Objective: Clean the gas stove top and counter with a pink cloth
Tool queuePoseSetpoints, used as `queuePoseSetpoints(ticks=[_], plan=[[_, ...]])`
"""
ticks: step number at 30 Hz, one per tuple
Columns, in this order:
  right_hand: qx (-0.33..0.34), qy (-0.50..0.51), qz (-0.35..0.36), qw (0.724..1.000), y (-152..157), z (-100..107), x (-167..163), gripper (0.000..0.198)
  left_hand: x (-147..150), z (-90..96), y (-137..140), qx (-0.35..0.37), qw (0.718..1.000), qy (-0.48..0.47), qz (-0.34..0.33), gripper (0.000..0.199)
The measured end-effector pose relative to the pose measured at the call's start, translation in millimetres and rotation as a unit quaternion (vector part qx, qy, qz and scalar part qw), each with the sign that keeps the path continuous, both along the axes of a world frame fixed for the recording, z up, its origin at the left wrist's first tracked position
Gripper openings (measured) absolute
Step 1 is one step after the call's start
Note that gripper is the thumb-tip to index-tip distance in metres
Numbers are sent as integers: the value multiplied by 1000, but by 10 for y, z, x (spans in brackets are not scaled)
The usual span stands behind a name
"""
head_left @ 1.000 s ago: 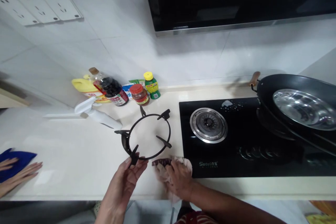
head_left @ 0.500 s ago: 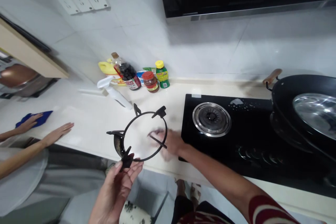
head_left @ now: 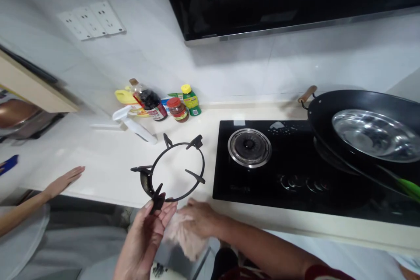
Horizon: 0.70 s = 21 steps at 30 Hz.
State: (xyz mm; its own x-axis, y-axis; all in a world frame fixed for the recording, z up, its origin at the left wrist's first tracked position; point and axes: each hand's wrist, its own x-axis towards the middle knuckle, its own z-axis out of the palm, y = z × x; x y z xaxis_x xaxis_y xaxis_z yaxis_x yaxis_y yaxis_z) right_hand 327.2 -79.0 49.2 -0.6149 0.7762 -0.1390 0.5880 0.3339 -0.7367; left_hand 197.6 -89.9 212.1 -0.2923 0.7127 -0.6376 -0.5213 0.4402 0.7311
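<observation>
My left hand grips a black burner grate by one of its prongs. The ring, with several prongs around it, is tilted and held above the front of the white counter. My right hand is closed on a crumpled pale pinkish cloth, which hangs below the grate past the counter's front edge. Part of the cloth lies behind my left fingers, and I cannot tell whether it touches the grate.
The black hob has a bare burner and a wok with a glass-like bowl inside. Behind stand a white spray bottle, soy sauce bottle and jar. A co-worker's hand rests at left.
My right hand has moved from beside the ring down and left to below it, with the cloth now in plain view. The co-worker's blue cloth has shifted left as the view turned right.
</observation>
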Motion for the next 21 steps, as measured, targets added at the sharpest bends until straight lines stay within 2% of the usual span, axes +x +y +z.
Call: queuePoseSetpoints(ticks=[2, 4, 6, 8, 11, 13, 18, 21], plan=[[56, -27, -91, 994, 275, 71, 209, 38, 40, -21, 80, 3, 1000, -7, -12, 17], [74, -73, -152, 983, 486, 91, 458, 34, 74, -59, 182, 8, 999, -15, -30, 17], [75, -101, -192, 973, 543, 51, 715, 33, 93, -135, 305, 15, 998, -28, -56, 15], [75, -124, -232, 962, 431, -32, 966, 35, 101, -260, 446, 23, 995, -40, -90, 14], [66, -163, -323, 930, 20, -191, 1374, 43, 117, -513, 680, 29, 988, -51, -143, 14], [59, -196, -405, 891, -375, -317, 1692, 46, 145, -689, 849, 23, 984, -61, -168, 11], [64, -236, -561, 791, -1609, -652, 2453, 42, 289, -1056, 1351, 22, 977, -76, -197, 6], [81, -263, -596, 754, -2275, -691, 2637, 43, 424, -1240, 1706, 36, 977, -83, -195, 7]])
